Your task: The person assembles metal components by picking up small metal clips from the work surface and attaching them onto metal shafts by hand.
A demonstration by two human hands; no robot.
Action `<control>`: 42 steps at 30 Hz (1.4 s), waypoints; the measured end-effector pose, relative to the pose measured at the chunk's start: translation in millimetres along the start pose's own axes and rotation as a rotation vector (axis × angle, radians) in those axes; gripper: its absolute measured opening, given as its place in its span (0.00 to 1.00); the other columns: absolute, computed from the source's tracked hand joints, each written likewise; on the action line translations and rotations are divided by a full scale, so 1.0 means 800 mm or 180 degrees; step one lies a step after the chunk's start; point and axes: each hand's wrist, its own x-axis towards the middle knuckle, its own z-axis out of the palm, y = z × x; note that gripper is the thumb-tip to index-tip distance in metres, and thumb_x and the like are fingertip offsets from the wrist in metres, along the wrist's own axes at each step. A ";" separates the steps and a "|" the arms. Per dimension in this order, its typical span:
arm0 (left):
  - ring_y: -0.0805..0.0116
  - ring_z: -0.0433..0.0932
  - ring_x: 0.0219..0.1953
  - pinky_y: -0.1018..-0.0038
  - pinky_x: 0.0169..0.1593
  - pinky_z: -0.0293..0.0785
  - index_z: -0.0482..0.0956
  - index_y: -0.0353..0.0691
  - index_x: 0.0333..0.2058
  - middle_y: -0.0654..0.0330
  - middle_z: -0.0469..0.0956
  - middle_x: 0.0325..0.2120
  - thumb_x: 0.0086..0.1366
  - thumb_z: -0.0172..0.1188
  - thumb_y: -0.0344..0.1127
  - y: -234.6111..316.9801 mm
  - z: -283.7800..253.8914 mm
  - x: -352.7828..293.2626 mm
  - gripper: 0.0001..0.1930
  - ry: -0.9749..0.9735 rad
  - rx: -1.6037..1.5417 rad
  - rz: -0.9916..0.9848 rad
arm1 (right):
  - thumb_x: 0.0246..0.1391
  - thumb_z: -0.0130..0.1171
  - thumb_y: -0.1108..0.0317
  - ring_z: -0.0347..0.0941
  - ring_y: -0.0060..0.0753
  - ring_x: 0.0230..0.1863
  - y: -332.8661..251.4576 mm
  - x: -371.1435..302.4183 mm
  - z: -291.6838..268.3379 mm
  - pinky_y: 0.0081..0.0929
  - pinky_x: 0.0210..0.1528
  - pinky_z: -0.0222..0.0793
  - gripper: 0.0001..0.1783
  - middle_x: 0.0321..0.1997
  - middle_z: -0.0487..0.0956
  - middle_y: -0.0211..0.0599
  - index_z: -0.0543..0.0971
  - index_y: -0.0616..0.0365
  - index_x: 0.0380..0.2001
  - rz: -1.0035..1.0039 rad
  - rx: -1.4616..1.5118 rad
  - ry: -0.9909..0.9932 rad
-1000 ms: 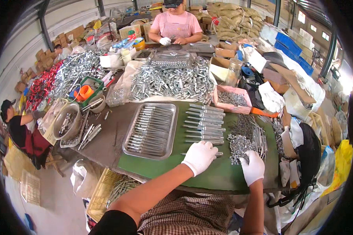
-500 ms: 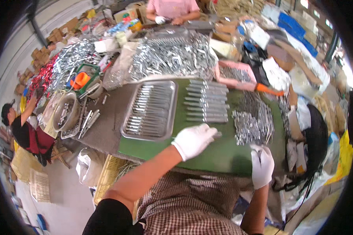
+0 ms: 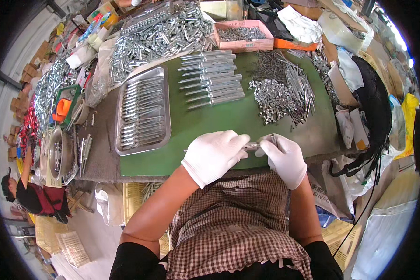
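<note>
In front of me, above the near edge of the green mat [image 3: 168, 163], my white-gloved left hand [image 3: 217, 154] is closed around a slim silver metal tube [image 3: 251, 146]. Its thin end pokes out on the left side of the glove, and its thick end points at my other hand. My white-gloved right hand [image 3: 284, 158] pinches a small silver metal piece [image 3: 273, 138] right by that thick end; whether the two touch I cannot tell. Farther off lies a row of similar silver tubes with thin rods [image 3: 212, 77]. To its right is a pile of small silver fittings [image 3: 275, 100].
A steel tray [image 3: 169, 126] of neatly laid rods stands on the left. Thin metal pins [image 3: 299, 81] lie beside the fittings. Beyond are a pink bin [image 3: 245, 45] and a big heap of metal parts [image 3: 158, 39]. Another person [image 3: 37, 193] is at the far left.
My view has tilted down and shifted right. Both hands have come together; the right has left the side of the fittings pile and now meets the left at the tube's end.
</note>
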 end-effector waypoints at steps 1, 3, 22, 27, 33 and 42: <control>0.62 0.78 0.29 0.69 0.32 0.75 0.77 0.44 0.46 0.61 0.74 0.28 0.55 0.66 0.41 0.001 0.000 0.000 0.20 -0.0009 -0.0014 -0.0004 | 0.63 0.54 0.66 0.68 0.14 0.22 0.002 0.000 -0.001 0.18 0.26 0.64 0.11 0.26 0.79 0.28 0.81 0.61 0.39 0.0017 -0.0001 0.0001; 0.63 0.78 0.28 0.69 0.30 0.75 0.78 0.46 0.49 0.62 0.74 0.26 0.56 0.65 0.38 0.002 -0.002 0.001 0.20 -0.0035 -0.0040 -0.0084 | 0.61 0.56 0.68 0.70 0.15 0.26 0.007 0.001 -0.003 0.19 0.31 0.66 0.08 0.26 0.79 0.28 0.79 0.62 0.34 -0.0120 -0.0113 0.0104; 0.61 0.74 0.19 0.66 0.23 0.72 0.78 0.55 0.39 0.61 0.69 0.25 0.60 0.59 0.37 0.039 0.016 0.016 0.07 -0.0541 0.0266 -0.0699 | 0.51 0.64 0.70 0.77 0.42 0.36 0.034 0.017 -0.063 0.32 0.40 0.72 0.10 0.37 0.78 0.40 0.81 0.52 0.38 -0.1581 -0.2318 0.2286; 0.58 0.75 0.20 0.64 0.22 0.72 0.76 0.55 0.41 0.56 0.68 0.26 0.63 0.57 0.37 0.039 0.025 0.022 0.08 -0.0842 0.0248 -0.0879 | 0.49 0.66 0.66 0.77 0.44 0.36 0.030 0.019 -0.065 0.36 0.38 0.72 0.12 0.37 0.77 0.38 0.81 0.48 0.39 -0.1257 -0.3072 0.1790; 0.56 0.75 0.21 0.61 0.23 0.73 0.76 0.55 0.41 0.55 0.68 0.24 0.65 0.55 0.39 0.039 0.024 0.021 0.06 -0.0851 0.0153 -0.0921 | 0.51 0.64 0.66 0.76 0.47 0.36 0.025 0.023 -0.063 0.39 0.38 0.71 0.07 0.37 0.76 0.39 0.80 0.48 0.35 -0.1445 -0.2698 0.1562; 0.53 0.76 0.22 0.60 0.25 0.74 0.76 0.54 0.43 0.54 0.70 0.26 0.65 0.54 0.39 0.036 0.026 0.018 0.08 -0.0785 0.0068 -0.0868 | 0.49 0.62 0.71 0.77 0.47 0.35 0.005 0.011 -0.035 0.38 0.37 0.72 0.07 0.32 0.79 0.40 0.77 0.53 0.33 -0.1745 -0.2237 0.0442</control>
